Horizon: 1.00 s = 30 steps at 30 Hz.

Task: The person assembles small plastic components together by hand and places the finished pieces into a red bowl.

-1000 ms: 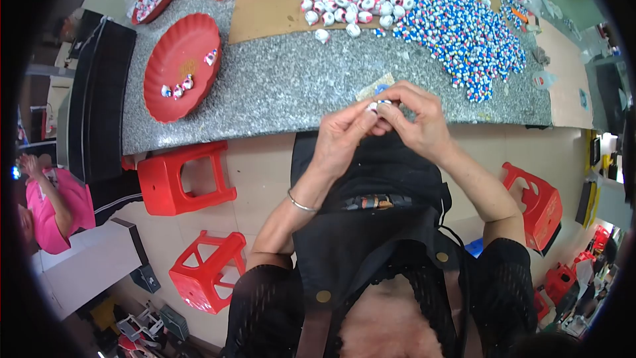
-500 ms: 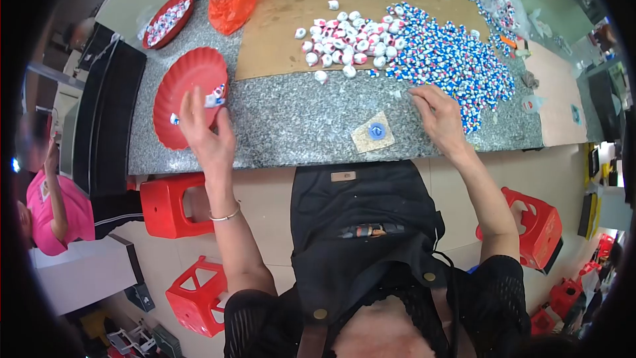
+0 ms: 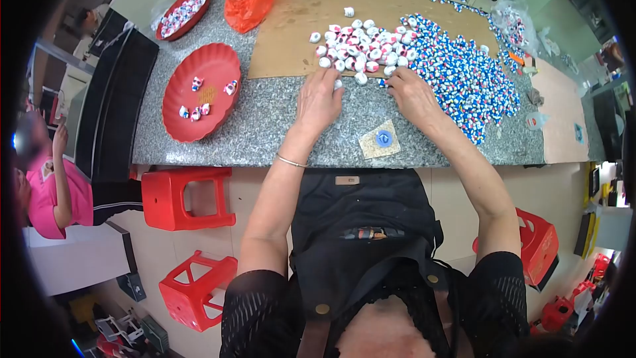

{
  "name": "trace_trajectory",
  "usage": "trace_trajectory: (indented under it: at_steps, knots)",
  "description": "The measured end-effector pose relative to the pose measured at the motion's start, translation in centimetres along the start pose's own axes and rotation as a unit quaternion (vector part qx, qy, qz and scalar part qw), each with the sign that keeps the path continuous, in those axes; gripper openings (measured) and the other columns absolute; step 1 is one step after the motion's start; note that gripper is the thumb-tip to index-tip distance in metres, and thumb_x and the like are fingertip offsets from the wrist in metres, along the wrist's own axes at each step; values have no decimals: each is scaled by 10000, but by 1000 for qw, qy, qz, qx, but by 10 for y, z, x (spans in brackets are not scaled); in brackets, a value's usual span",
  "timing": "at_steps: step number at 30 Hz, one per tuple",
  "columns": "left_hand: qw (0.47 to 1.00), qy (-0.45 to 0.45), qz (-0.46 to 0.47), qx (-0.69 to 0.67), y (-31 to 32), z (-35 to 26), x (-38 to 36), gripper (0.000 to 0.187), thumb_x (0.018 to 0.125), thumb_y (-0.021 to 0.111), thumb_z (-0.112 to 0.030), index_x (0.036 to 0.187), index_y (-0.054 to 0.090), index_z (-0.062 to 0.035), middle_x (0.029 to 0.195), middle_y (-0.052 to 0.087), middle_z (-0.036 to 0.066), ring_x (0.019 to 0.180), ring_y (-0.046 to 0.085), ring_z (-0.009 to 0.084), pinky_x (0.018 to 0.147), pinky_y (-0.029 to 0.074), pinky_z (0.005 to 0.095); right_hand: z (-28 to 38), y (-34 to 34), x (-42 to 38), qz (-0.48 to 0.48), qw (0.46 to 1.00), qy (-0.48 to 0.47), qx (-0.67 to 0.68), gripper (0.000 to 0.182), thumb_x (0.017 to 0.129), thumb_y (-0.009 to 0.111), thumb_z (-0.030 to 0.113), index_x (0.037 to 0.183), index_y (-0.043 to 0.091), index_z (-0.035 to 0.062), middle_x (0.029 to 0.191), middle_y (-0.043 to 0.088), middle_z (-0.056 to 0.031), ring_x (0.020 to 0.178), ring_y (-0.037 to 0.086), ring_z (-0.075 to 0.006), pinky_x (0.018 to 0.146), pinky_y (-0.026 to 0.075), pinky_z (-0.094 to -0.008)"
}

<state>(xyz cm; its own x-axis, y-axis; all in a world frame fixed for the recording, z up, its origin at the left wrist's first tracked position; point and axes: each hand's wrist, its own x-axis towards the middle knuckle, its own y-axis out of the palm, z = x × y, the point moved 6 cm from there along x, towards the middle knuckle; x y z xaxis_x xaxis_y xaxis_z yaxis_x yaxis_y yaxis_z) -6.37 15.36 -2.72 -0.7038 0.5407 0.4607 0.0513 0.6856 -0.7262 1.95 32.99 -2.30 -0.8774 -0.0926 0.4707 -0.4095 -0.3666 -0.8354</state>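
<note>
At the front edge of the pile of white and pink round pieces (image 3: pixel 361 45), my left hand (image 3: pixel 319 101) has its fingers closed on a white piece, partly showing by the fingertips. My right hand (image 3: pixel 414 101) is closed at the left front edge of the heap of small blue and white pieces (image 3: pixel 464 73), with a blue bit at its fingertips. Several assembled pieces (image 3: pixel 196 113) lie in the red scalloped tray (image 3: pixel 173 96) on the left. A blue round item (image 3: pixel 383 138) rests on a small speckled square (image 3: pixel 371 147) near the counter's front edge.
A smaller red bowl of pieces (image 3: pixel 199 2) and an orange-red bag (image 3: pixel 249 6) are at the back left. A clear bag (image 3: pixel 513 23) stands back right. Red stools (image 3: pixel 189 199) are below the counter. A person in pink (image 3: pixel 63 192) is at far left.
My left hand has moved right from over the red tray to the white pieces. My right hand has shifted left and slightly up to the blue heap's edge. The tray now shows several pieces.
</note>
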Motion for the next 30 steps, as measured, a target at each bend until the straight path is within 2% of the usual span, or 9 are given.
trace_trajectory:
  at_steps: [4,7,9,11,13,15,21,27,30]
  knots:
    - [999,7,-22,-31,-4,2,-9,342,765,685,-21,1092,585,-32,985,609,171,914,592,362,799,476,424,2,-4,-1,7,998,47,40,160,787,656,24,940,613,7,931,591,-143,897,611,-327,758,501,-418]
    - [997,8,-44,-70,-9,-4,-18,355,792,663,-13,1134,575,-37,1005,600,178,924,593,347,803,476,410,15,-3,5,-9,999,4,30,239,797,665,35,1032,624,24,952,615,-147,900,606,-347,768,495,-428]
    - [970,-56,-2,-237,-19,-16,-29,316,822,657,-24,1128,580,-45,998,598,140,920,590,288,793,475,365,13,8,10,1,999,-14,31,292,779,652,-2,1068,616,20,923,631,-166,882,613,-363,741,495,-440]
    - [880,-107,64,-459,-42,-44,-38,289,835,661,-37,1115,589,-44,993,597,127,922,582,262,781,473,344,12,14,16,47,998,10,33,312,767,647,-20,1076,610,12,910,633,-176,872,617,-370,729,494,-447]
    - [877,89,79,-465,-104,-88,-37,190,826,689,-51,1010,645,-42,936,597,121,845,586,233,717,482,338,20,13,21,47,998,4,38,303,756,640,-37,1054,600,4,871,619,-187,839,615,-379,718,487,-460]
    - [795,100,105,-590,-151,-124,-49,108,817,695,-48,924,688,-43,893,610,156,735,584,234,642,487,350,22,9,22,44,999,2,26,265,754,640,-40,1012,594,0,848,607,-189,825,609,-382,712,482,-466]
    - [591,353,79,-721,-200,-200,-37,122,790,657,58,876,682,-25,802,563,110,593,516,147,480,408,254,24,12,18,19,999,-20,26,123,779,648,29,829,542,-6,804,568,-186,769,600,-377,658,478,-456]
    - [426,401,1,-811,-195,-217,-61,132,839,638,35,941,719,15,839,571,230,521,533,149,432,436,202,22,21,29,56,998,36,5,130,799,628,37,884,532,16,792,590,-189,750,609,-375,634,474,-458]
    - [441,365,-19,-819,-205,-214,-59,137,884,604,1,959,719,7,841,569,224,530,537,158,439,437,209,32,16,31,53,999,2,15,200,816,658,95,982,558,46,810,607,-155,754,628,-356,634,501,-448]
